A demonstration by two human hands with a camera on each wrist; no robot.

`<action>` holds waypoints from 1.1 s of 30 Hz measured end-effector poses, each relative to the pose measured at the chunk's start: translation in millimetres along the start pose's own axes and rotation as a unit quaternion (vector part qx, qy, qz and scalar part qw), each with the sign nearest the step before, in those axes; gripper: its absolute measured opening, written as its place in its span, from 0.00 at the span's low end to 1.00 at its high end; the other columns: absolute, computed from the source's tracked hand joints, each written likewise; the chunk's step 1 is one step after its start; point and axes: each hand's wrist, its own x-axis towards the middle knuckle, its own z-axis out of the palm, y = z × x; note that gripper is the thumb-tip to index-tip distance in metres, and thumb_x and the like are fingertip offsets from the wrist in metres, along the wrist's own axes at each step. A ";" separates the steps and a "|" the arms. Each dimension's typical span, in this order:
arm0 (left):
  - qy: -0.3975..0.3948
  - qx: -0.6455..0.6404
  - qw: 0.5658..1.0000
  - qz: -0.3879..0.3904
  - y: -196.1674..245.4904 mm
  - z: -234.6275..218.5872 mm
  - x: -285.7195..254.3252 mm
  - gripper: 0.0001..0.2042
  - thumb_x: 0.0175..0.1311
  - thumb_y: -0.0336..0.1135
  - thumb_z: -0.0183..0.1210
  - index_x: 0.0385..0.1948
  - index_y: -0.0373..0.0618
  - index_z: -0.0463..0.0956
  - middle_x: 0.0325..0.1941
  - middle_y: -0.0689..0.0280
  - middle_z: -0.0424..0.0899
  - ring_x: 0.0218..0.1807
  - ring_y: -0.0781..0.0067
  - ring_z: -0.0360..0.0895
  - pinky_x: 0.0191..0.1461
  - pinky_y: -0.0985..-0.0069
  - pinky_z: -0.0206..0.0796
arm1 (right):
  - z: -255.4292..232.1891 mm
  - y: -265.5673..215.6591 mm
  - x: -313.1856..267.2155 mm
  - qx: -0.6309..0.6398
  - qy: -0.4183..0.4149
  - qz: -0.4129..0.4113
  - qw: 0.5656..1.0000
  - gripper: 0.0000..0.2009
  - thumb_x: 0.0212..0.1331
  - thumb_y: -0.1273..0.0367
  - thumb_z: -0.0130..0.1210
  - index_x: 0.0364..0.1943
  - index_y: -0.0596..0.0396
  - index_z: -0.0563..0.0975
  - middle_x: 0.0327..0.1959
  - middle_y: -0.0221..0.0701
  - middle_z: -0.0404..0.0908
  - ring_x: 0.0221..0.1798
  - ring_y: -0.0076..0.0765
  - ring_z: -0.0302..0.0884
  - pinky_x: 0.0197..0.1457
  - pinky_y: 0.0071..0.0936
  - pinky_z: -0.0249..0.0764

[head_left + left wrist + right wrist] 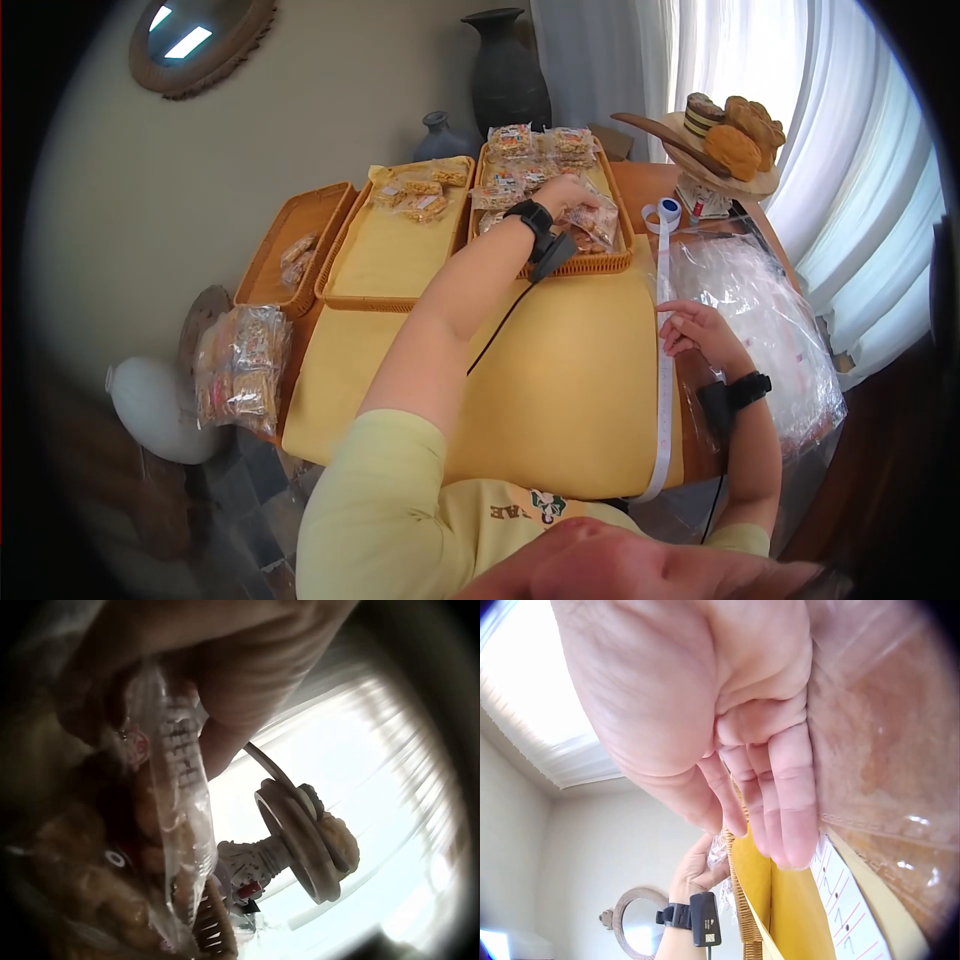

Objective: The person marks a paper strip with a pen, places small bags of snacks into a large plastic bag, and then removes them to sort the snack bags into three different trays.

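My left hand (562,195) pinches the top of a clear plastic bag (597,222) of brown snack pieces, over the front right of the far right wicker basket (627,215). In the left wrist view the bag (187,802) hangs from the fingers, its printed edge showing. Other snack packets (512,142) lie in that basket. My right hand (697,332) is palm-sideways with loosely bent fingers and holds nothing. Its fingertips (799,851) lie right at a long white strip (664,400) with red lines and printed marks, running from a roll (664,212) with a blue core.
Two more wicker baskets (395,302) (275,235) stand to the left, with a few packets in each. Yellow cloth (560,390) covers the table's front. Clear plastic bags (755,330) lie on the right, and bagged snacks (245,365) at the left edge. A bread stand (720,160) stands behind.
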 end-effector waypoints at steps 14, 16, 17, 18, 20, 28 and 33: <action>-0.004 -0.114 0.992 0.060 3.6 17.2 -29.2 0.16 0.46 0.32 0.62 0.36 0.37 0.69 0.32 0.63 0.77 0.34 0.73 0.75 0.33 0.80 0.66 | 2.1 0.9 0.7 -0.007 0.028 -0.001 1.000 0.12 0.60 0.71 0.43 0.45 0.62 0.68 0.27 0.34 0.73 0.26 0.25 0.74 0.29 0.18 0.75; 0.049 -0.046 0.991 0.116 8.7 15.9 -28.1 0.18 0.45 0.33 0.63 0.37 0.37 0.68 0.33 0.62 0.76 0.36 0.73 0.74 0.34 0.80 0.66 | 1.7 1.0 -0.1 0.003 0.032 0.004 0.999 0.12 0.58 0.71 0.44 0.46 0.61 0.69 0.27 0.33 0.73 0.26 0.26 0.74 0.30 0.18 0.74; 0.080 0.009 0.983 0.167 14.1 11.9 -25.4 0.20 0.44 0.34 0.64 0.37 0.37 0.67 0.34 0.63 0.76 0.37 0.74 0.73 0.36 0.80 0.66 | 1.4 0.9 0.1 0.001 0.032 0.003 0.999 0.12 0.58 0.71 0.44 0.46 0.61 0.69 0.27 0.33 0.73 0.26 0.26 0.74 0.30 0.18 0.74; 0.111 0.064 0.968 0.215 25.6 6.7 -31.5 0.22 0.43 0.36 0.65 0.38 0.37 0.66 0.34 0.63 0.75 0.38 0.74 0.72 0.38 0.80 0.66 | 1.6 1.0 -0.1 0.001 0.033 0.000 0.999 0.12 0.59 0.71 0.44 0.46 0.60 0.69 0.27 0.33 0.73 0.26 0.25 0.74 0.30 0.18 0.74; 0.124 0.020 0.961 0.245 49.0 -17.8 -54.7 0.22 0.42 0.39 0.65 0.33 0.37 0.65 0.32 0.59 0.74 0.34 0.73 0.71 0.38 0.76 0.64 | 2.1 1.5 -0.4 0.000 0.031 0.004 1.000 0.12 0.59 0.70 0.44 0.46 0.60 0.69 0.27 0.32 0.73 0.26 0.25 0.74 0.30 0.18 0.74; 0.417 -0.206 0.879 0.105 -21.3 -215.5 -136.7 0.16 0.49 0.40 0.62 0.31 0.39 0.70 0.28 0.67 0.74 0.31 0.78 0.74 0.26 0.78 0.71 | 3.0 -0.6 -1.9 -0.005 0.039 0.000 0.999 0.13 0.59 0.70 0.43 0.46 0.60 0.69 0.27 0.31 0.73 0.27 0.23 0.73 0.31 0.18 0.74; 0.590 -0.280 0.756 -0.046 -137.7 -320.5 -207.2 0.08 0.53 0.31 0.56 0.35 0.42 0.72 0.28 0.67 0.75 0.26 0.70 0.72 0.25 0.72 0.69 | 3.4 -1.5 -1.4 0.001 0.044 0.006 0.999 0.13 0.59 0.70 0.43 0.47 0.60 0.68 0.27 0.32 0.73 0.27 0.24 0.73 0.32 0.17 0.74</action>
